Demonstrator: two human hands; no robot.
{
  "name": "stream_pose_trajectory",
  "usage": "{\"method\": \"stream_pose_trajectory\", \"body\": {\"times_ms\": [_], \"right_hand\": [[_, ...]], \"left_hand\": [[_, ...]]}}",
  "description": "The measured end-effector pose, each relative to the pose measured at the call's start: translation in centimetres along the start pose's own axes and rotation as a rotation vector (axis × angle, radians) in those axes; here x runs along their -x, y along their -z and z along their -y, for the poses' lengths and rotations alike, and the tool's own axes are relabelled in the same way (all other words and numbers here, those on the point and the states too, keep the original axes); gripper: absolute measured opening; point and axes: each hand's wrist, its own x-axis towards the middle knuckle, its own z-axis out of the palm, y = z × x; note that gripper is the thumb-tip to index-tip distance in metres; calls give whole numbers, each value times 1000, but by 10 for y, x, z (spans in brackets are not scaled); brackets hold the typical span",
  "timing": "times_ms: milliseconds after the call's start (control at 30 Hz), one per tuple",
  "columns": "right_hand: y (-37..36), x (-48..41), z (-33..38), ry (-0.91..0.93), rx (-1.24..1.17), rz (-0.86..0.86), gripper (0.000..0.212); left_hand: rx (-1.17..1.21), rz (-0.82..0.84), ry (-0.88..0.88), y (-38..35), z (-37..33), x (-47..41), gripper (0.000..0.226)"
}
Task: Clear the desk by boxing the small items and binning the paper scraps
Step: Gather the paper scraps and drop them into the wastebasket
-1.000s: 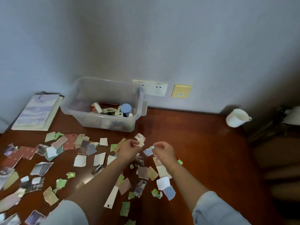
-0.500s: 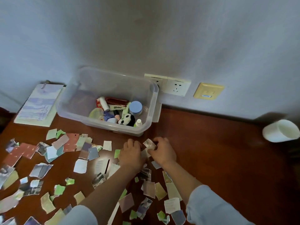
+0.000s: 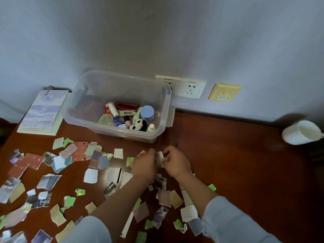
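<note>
Many torn paper scraps (image 3: 59,162) lie scattered over the left and front of the brown desk (image 3: 236,172). A clear plastic box (image 3: 84,111) at the back holds several small items, among them a panda toy (image 3: 139,125) and a blue-lidded jar (image 3: 147,112). My left hand (image 3: 144,165) and my right hand (image 3: 176,163) meet just in front of the box, fingers curled. Together they pinch a small bunch of pale scraps (image 3: 159,158) between them.
A notebook (image 3: 42,114) lies at the back left beside the box. A white cup (image 3: 300,132) lies on its side at the far right. Wall sockets (image 3: 192,88) and a yellow plate (image 3: 224,92) sit on the wall behind the desk.
Both hands moved forward toward the box and came together around the gathered scraps. The camera tilted down and closer, so the box contents show more fully.
</note>
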Motion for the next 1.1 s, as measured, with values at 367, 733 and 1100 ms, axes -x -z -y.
{"method": "stream_pose_trajectory", "body": {"times_ms": [367,733,1100], "right_hand": [[-5,5,0,-111,-23,58,13],[8,8,-4,-92,-374,-59,16],[36,34,-53,-316,-726,-248,19]], "left_hand": [[-115,59,-23,2,5,1,21],[45,23,-89,10,-2,7,17],[139,178,-142,1,-52,15,41]]}}
